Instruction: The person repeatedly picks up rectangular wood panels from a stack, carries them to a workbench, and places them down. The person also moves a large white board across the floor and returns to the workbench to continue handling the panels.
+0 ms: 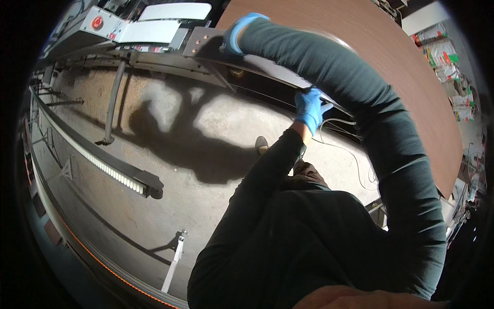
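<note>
In the head view, a brown panel (411, 98) fills the upper right of the frame. A pale strip (280, 73) runs along its near edge, at upper centre.

The gloved left hand (310, 109) is right of centre, at the strip's lower right end. Its thumb stands apart from its fingers, and the fingertips meet the edge; I cannot tell whether they grip it.

The gloved right hand (241, 24) is at upper centre, over the panel's left end and just beside a dark bracket (201, 45) with copper-coloured screws. The sleeve (329, 62) hides most of this hand, so I cannot tell how its fingers stand or what they hold.

A thin pale cable (339, 147) hangs below the left hand, to the right of centre. At upper left is a white machine (128, 33) with a red button (97, 22). A light bar (98, 160) slants across the left of the frame, above the concrete floor (206, 211). Bags (442, 54) lie at the upper right edge.
</note>
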Tool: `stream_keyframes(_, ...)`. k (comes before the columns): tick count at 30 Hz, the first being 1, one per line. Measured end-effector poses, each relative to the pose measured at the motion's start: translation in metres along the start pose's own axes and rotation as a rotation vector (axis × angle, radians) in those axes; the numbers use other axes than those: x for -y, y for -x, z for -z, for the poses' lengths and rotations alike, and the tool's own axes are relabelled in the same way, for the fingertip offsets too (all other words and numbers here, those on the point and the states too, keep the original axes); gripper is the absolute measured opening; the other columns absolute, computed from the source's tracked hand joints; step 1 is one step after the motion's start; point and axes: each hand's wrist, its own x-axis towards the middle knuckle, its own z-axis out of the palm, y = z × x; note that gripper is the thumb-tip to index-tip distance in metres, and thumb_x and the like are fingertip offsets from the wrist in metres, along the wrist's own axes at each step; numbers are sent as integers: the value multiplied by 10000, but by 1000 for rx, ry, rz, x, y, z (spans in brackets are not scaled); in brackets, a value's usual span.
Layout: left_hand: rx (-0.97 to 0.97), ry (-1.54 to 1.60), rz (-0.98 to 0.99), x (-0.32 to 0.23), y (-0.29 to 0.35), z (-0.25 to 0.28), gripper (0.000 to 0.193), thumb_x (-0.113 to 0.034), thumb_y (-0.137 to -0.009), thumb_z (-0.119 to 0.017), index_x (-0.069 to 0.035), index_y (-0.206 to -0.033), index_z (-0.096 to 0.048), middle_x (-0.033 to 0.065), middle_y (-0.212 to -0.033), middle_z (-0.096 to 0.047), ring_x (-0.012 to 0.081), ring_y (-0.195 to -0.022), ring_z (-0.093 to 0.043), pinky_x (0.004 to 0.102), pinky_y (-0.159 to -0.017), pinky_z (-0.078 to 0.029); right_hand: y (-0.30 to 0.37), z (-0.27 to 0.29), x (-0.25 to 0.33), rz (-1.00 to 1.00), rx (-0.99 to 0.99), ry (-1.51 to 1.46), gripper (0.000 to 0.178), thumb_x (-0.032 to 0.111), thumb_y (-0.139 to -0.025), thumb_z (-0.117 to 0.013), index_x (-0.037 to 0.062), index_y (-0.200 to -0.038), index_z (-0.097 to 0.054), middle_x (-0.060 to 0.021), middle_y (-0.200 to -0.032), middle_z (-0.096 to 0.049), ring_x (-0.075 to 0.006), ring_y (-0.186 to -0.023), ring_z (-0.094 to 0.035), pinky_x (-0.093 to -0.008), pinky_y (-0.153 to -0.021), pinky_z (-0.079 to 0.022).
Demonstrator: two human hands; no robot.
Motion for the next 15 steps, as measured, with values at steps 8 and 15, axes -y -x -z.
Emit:
stream_keyframes(8,-213,-103,-178,16,14,-18,455,-238,-986,-627,-57,-1382,-494,227,-1428,-485,497,-1366,-434,616,-1046,-500,19,18,-3,17,-268,28,438,480,-982,-549,131,-1109,-782,-137,-1026,-769,-330,-904,-750,-468,-815,-574)
stream_keyframes(15,-108,9,-214,22,17,-14,468,-353,-1044,-479,-92,-1429,-538,172,-1390,-584,377,-1218,-612,555,-1034,-508,20,-31,6,34,-161,-141,541,529,-988,-497,111,-1255,-711,-131,-1111,-752,-296,-988,-737,-420,-815,-573)
